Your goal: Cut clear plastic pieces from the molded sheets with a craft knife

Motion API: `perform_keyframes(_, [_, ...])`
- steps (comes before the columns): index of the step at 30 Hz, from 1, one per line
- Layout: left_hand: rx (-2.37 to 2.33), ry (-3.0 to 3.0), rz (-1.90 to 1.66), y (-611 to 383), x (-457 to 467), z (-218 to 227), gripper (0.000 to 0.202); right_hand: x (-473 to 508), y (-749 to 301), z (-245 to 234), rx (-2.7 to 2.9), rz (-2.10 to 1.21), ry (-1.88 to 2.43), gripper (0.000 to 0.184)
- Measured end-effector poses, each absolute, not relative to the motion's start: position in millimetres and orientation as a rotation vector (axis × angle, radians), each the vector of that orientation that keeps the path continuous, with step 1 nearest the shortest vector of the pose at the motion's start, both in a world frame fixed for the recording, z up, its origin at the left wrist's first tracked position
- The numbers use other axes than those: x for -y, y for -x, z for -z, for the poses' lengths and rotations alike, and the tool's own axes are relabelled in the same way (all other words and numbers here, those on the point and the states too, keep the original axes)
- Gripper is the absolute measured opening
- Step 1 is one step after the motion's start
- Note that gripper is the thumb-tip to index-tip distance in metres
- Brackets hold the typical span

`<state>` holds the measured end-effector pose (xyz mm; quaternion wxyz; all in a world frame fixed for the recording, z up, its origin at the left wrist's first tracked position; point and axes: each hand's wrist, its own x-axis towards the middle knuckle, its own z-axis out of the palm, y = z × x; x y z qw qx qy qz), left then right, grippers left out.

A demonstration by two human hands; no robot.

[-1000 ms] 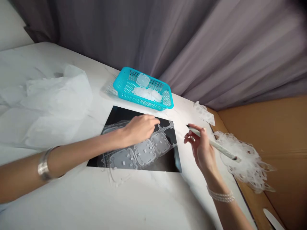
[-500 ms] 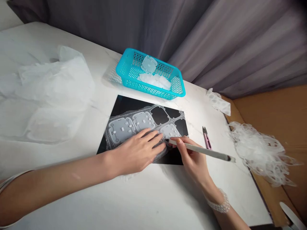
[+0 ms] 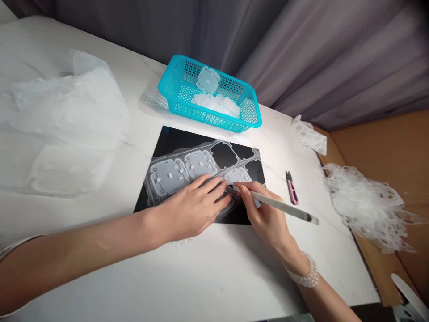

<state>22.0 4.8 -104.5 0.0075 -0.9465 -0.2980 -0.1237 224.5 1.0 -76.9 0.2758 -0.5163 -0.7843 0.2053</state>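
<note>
Where it lies on a black mat (image 3: pixel 182 139), the translucent sheet (image 3: pixel 200 163) shows 3 pale, rounded panels (image 3: pixel 168 177) and dark cut-outs (image 3: pixel 224 155); it extends beneath the left hand (image 3: pixel 191 210), flat with fingers spread, to the right hand (image 3: pixel 264 212), pinching a pen-like tool (image 3: pixel 279 205).

No text, label, brand, number or sign can be read: not on the basket (image 3: pixel 201 115), the snips (image 3: pixel 292 190), the mat (image 3: pixel 174 138), the sheet (image 3: pixel 169 176) or the tool (image 3: pixel 281 206), whose dark mark (image 3: pixel 309 217) near the rear end is too small to make out.
</note>
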Motion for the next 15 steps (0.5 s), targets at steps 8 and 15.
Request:
perform_keyframes(8, [0.939,2.978,0.401,-21.7,-4.2,105.1,0.041,-1.0,-235.7,71.6,1.829,-0.820,1.512,0.017])
perform_keyframes(15, [0.935,2.983,0.405,-21.7,-4.5,105.5,0.041,1.5,-232.2,83.2,1.685,-0.851,1.490,0.012])
